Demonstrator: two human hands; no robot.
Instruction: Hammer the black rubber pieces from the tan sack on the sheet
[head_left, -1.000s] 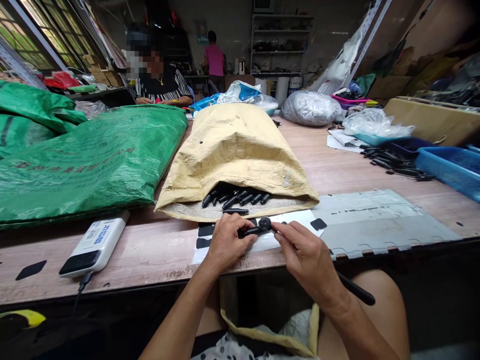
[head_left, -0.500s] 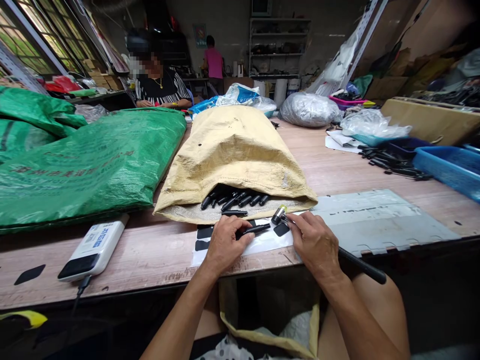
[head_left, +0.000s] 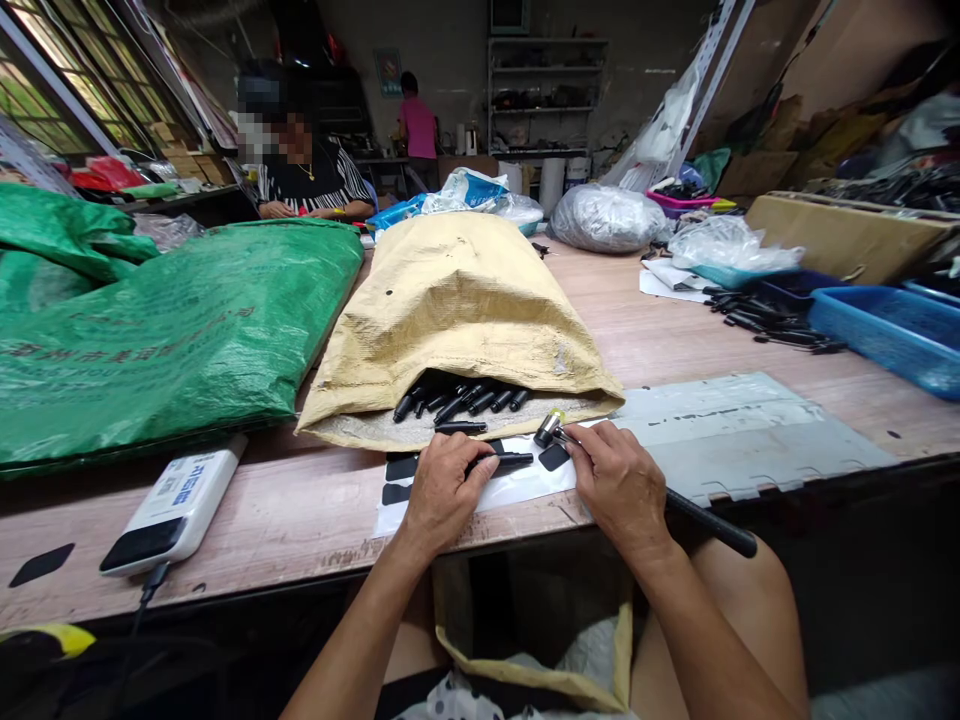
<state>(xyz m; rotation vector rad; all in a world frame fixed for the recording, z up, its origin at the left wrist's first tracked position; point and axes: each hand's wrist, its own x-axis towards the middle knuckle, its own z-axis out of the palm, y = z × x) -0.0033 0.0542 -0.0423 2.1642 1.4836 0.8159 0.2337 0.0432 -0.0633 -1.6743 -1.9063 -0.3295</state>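
My left hand (head_left: 444, 485) pinches a slim black tube (head_left: 514, 460) between thumb and fingers, holding it low over a white sheet (head_left: 517, 488) with black rounded patches. My right hand (head_left: 621, 480) is closed round a hammer (head_left: 711, 522). The hammer's metal head with a yellow face lies just right of the tube's tip, apart from it, and its black handle sticks out past my wrist. Behind both hands, a yellow woven sack (head_left: 465, 300) lies with its mouth towards me. Several black tubes (head_left: 472, 398) show in that mouth, and one lies crosswise at its lip.
On the left are a green sack (head_left: 165, 340) and a white power bank (head_left: 176, 505) with a cable. A grey plate (head_left: 750, 435) lies to the right. Farther right are loose black parts (head_left: 765, 315) and a blue tray (head_left: 892, 325). Another open sack (head_left: 622, 640) is at my lap.
The whole view has shifted slightly to the left. Both hands keep their hold on the black tube and the hammer, with hardly any movement relative to the table.
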